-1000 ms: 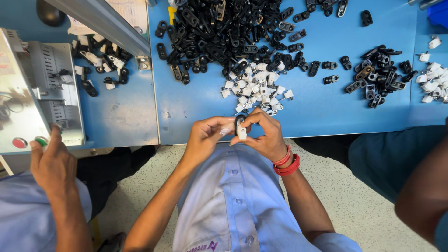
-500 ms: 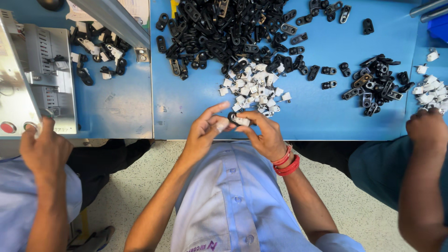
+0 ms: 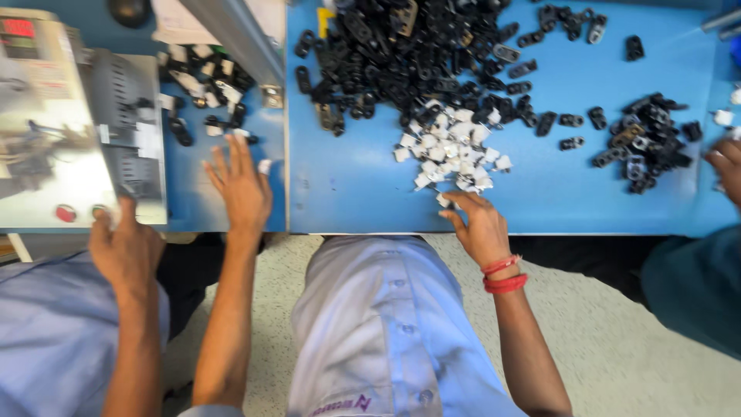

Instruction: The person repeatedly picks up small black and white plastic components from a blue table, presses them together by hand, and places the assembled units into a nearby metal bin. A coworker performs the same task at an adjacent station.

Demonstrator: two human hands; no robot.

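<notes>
Blue table (image 3: 370, 193) fills the top half of my view, speckled floor (image 3: 617, 347) below it. I look straight down over a light shirt (image 3: 386, 324).

Left of a grey rail (image 3: 239, 38) sits a machine (image 3: 69, 131) with a red button and a green one on its front panel. A co-worker's hand (image 3: 127, 247) rests at that panel's lower edge, blue sleeve beneath it.

Black pile (image 3: 417, 54), the biggest heap, spreads across the table's top centre. A smaller black heap (image 3: 644, 139) lies well to the right, with single black parts scattered between the two. A mixed lot of black and white pieces (image 3: 204, 85) lies left of the rail, beside the machine.

White pile (image 3: 455, 150) sits against the lower edge of the black pile, near the table's front.

Right hand (image 3: 482, 224), red bangles (image 3: 503, 274) on the wrist, reaches up to the nearest rim of the white pile; fingertips touch the white pieces there, fingers curled loosely. I cannot tell whether any piece is pinched.

Left hand (image 3: 241, 185) lies flat on the table left of the rail, fingers spread wide, holding nothing. A small white piece (image 3: 265, 166) sits just beside its fingers.

Another person's hand (image 3: 725, 166) enters at the far right edge, near the smaller black heap.
</notes>
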